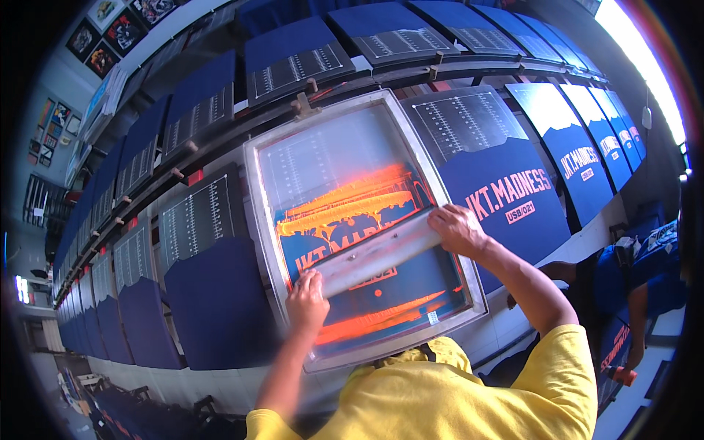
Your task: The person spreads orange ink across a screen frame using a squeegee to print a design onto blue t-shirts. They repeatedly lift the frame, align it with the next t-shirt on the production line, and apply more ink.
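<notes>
Both hands grip a long pale squeegee (370,257) that lies aslant across a screen-printing frame (470,320). My left hand (308,297) is closed on its lower left end, and my right hand (462,229) is wrapped round the upper right end. Thick orange ink (345,209) is spread in a band on the mesh beyond the squeegee. A thinner orange streak (381,319) lies on the near side. Through the mesh, dark blue fabric and orange lettering show, partly hidden by the squeegee, whose blade edge I cannot make out.
Left of the frame is a board with a plain dark blue shirt (216,308); to the right lies a printed shirt (506,191). More shirt boards (293,66) line a rail (242,121) behind. A co-worker in a blue sleeve (664,297) stands at the right.
</notes>
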{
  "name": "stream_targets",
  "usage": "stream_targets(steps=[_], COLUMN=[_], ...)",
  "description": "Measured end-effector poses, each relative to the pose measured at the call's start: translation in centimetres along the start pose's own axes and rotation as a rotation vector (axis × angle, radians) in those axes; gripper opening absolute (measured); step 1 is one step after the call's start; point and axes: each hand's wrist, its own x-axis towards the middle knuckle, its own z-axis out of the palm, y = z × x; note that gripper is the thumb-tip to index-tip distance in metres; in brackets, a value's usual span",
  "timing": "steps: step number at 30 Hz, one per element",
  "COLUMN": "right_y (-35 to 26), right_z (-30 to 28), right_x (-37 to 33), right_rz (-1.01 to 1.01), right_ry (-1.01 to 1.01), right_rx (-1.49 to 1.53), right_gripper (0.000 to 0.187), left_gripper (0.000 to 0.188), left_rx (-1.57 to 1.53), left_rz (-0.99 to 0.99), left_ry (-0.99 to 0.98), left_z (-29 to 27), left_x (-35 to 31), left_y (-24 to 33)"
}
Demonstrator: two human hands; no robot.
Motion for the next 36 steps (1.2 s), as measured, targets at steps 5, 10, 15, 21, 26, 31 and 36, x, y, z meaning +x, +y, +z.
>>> stream_targets(steps=[5, 10, 15, 21, 26, 31, 36], right_y=[4.1, 4.5, 2.2, -6.1, -11.4, -12.6, -11.5], right_z=[1.9, 1.9, 0.4, -1.6, -2.2, -1.9, -0.2], right_x=[5.6, 7.8, 6.3, -2.6, -8.3, -9.5, -7.4], right_rz=[0.029, 0.080, 0.066, 0.002, 0.093, 0.078, 0.099], right_ry=[-0.051, -0.037, -0.045, 0.024, -0.090, -0.108, -0.051], right_rx=[-0.020, -0.002, 0.024, 0.057, 0.085, 0.029, -0.064], right_gripper=[0.017, 0.029, 0.016, 0.020, 0.035, 0.047, 0.039], left_gripper=[0.031, 0.027, 0.029, 0.032, 0.029, 0.037, 0.036], left_rx=[-0.031, -0.070, -0.077, -0.096, -0.105, -0.085, -0.082], left_rz=[-0.055, -0.075, -0.090, -0.115, -0.120, -0.060, -0.011], left_ry=[-0.045, -0.086, -0.099, -0.098, -0.071, -0.014, -0.002], left_z=[0.7, -0.9, -2.0, -5.6, -6.8, -5.2, -3.9], left_x=[5.2, 7.8, 6.6, -3.2, -9.7, -11.8, -8.9], left_y=[-3.0, -3.4, -4.4, -0.8, 2.0, 1.8, -0.8])
